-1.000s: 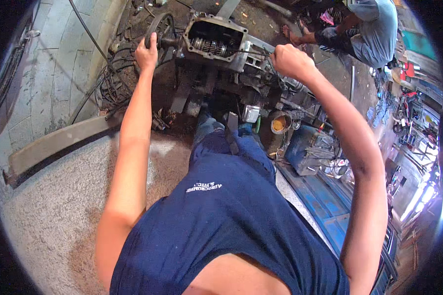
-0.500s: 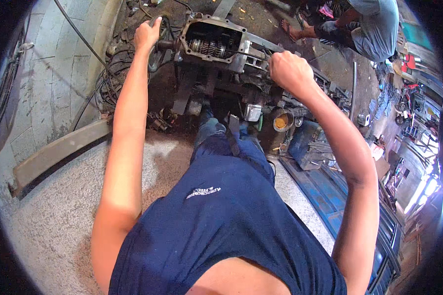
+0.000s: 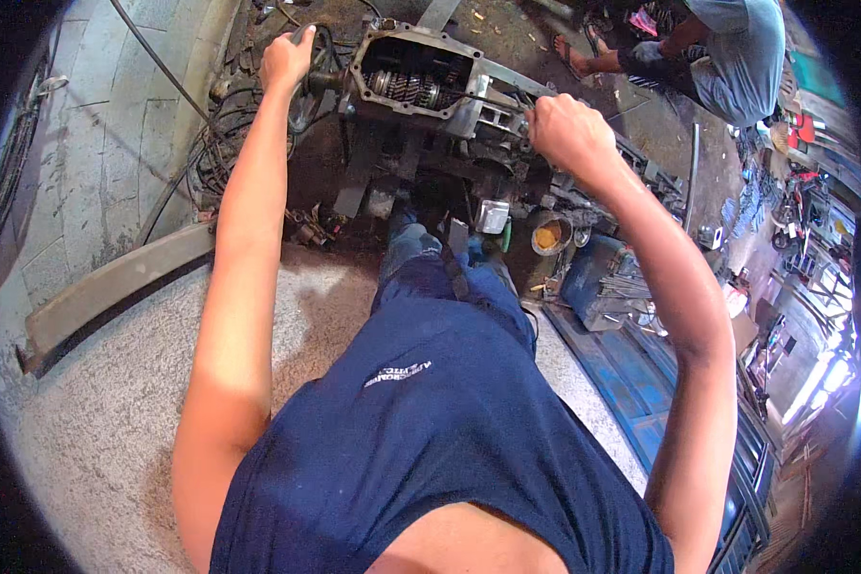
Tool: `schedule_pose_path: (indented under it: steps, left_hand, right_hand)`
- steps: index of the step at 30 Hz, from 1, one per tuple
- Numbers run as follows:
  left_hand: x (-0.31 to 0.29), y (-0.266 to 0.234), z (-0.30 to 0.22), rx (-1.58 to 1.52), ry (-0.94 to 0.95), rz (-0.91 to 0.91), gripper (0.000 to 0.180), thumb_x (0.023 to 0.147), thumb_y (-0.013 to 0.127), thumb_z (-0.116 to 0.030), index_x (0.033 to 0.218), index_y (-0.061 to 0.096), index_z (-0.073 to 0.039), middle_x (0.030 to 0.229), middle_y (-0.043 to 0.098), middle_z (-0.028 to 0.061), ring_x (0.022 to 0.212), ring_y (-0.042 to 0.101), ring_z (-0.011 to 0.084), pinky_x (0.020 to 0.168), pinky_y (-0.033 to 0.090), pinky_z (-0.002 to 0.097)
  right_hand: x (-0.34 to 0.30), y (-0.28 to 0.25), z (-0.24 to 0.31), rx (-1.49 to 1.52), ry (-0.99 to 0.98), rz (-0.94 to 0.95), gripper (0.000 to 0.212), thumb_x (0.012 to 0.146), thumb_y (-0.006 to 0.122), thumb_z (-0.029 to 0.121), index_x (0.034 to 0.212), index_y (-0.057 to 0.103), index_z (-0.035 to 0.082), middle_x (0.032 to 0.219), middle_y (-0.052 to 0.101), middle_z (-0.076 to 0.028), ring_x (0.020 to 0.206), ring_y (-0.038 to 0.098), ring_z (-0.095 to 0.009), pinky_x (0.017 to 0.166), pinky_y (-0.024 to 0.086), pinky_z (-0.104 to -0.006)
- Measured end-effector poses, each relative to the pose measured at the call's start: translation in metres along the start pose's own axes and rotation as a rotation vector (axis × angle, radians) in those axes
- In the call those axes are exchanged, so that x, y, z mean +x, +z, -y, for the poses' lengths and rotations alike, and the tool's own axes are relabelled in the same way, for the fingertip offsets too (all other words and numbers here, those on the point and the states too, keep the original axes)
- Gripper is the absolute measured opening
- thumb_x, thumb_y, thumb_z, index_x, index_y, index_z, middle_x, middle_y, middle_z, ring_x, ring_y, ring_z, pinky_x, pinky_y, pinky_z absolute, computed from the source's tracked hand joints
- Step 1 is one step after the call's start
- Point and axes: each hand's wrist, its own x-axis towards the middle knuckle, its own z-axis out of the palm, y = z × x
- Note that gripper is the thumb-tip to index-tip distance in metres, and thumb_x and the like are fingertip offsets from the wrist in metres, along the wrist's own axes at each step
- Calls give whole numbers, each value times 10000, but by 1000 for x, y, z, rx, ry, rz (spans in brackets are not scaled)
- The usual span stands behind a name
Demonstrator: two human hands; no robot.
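Arms (image 3: 246, 239) forward, left hand (image 3: 287, 65) half-curled, right hand (image 3: 574, 132) in a fist

The housing (image 3: 417, 108) is dull metal; its gears (image 3: 409, 90) show glossy metal teeth. The shirt (image 3: 430, 411) is matt cloth, the pale floor (image 3: 105, 430) rough and matt.

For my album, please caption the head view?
Left hand at a dark wheel, right hand gripping a rod, open gearbox between.

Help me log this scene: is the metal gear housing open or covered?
Open: no cover sits over the metal gear housing; inside its bolt-holed rim the gears show.
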Motion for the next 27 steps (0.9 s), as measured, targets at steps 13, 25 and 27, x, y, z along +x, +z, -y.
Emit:
schedule_pose_path:
  steps: [13,25,27]
  left_hand:
    - [-3,11,12,49,66,-164,621,841,494,-618,1143,646,-97,1056,651,218,1021,606,388,864,468,490]
    - [-89,33,58,-425,186,-453,442,873,597,-431,946,654,2,732,664,166,743,646,363,705,488,415]
    - [-90,30,68,-428,193,-443,432,874,601,-419,978,654,-2,733,667,151,730,644,352,713,491,404]
  right_hand:
    - [15,7,-25,-62,-170,-57,228,797,529,155,745,666,-20,809,654,-247,750,661,-394,682,545,-464]
    - [-23,89,12,446,249,-19,415,930,457,335,873,666,-20,860,630,-302,876,616,-460,809,502,-509]
    - [-29,62,17,393,268,-3,421,928,461,332,842,665,-25,849,638,-291,851,627,-450,791,512,-507]
